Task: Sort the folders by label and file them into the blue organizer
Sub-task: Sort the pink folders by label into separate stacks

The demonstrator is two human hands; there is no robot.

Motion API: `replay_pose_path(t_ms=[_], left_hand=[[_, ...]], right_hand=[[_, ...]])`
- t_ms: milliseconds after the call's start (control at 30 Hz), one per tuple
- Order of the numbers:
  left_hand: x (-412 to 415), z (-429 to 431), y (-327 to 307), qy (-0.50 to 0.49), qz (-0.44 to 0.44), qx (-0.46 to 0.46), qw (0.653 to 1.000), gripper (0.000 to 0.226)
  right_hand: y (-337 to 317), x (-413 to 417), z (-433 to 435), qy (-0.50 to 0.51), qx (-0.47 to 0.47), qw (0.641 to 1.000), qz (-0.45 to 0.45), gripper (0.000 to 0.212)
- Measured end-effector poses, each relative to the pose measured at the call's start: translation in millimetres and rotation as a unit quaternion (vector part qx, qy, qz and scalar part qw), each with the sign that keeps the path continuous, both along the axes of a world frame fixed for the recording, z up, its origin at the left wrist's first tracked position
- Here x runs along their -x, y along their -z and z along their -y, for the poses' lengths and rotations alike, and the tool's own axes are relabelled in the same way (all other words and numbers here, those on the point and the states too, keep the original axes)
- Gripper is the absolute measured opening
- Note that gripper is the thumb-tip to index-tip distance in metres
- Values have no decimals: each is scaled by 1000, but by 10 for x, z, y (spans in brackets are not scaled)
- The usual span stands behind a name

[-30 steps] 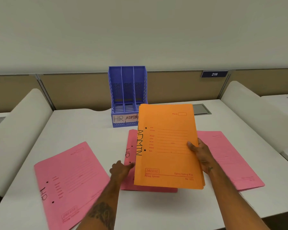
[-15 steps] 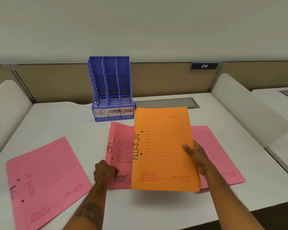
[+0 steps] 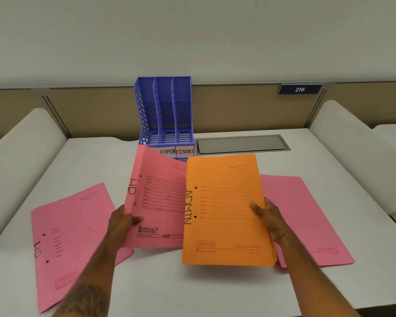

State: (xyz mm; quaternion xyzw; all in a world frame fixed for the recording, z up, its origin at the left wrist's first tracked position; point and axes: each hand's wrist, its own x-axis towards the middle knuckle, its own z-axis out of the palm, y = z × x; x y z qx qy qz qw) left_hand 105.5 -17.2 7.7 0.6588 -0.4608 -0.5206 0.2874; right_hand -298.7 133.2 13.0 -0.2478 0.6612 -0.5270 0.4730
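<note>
Holding two folders up over the counter (image 3: 215, 291): left hand (image 3: 121, 227) pinching a pink HR folder (image 3: 157, 202), right hand (image 3: 271, 219) gripping the orange ADMIN folder (image 3: 224, 211). Blue organizer (image 3: 164, 110) stands behind them, its HR label probably hidden by the pink one.

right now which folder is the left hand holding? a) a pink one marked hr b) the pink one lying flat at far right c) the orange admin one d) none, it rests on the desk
a: the left hand grips the lower left edge of a raised pink HR folder, while the right hand holds the orange ADMIN folder.
</note>
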Motion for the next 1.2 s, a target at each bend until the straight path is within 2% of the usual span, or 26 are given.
replay_pose_path(t_ms=[233, 433, 600, 833, 967, 1200], left_hand=[[-534, 141, -291, -18, -38, -15, 999, 37], [-899, 234, -433, -42, -61, -3, 997, 44], [-980, 230, -450, -30, -61, 1, 998, 44], [-974, 203, -392, -22, -75, -11, 997, 43], [-987, 212, -354, -28, -89, -9, 996, 45], [-949, 223, -343, -21, -95, -9, 995, 42]], right_hand=[[97, 27, 111, 1, -22, 1000, 6, 51], [268, 14, 215, 6, -34, 999, -3, 55], [428, -28, 245, -1, -62, 998, -18, 56], [587, -44, 240, 6, -99, 995, 5, 63], [620, -85, 245, -22, -123, 991, -44, 53], [617, -189, 253, 6, -141, 970, -197, 58]])
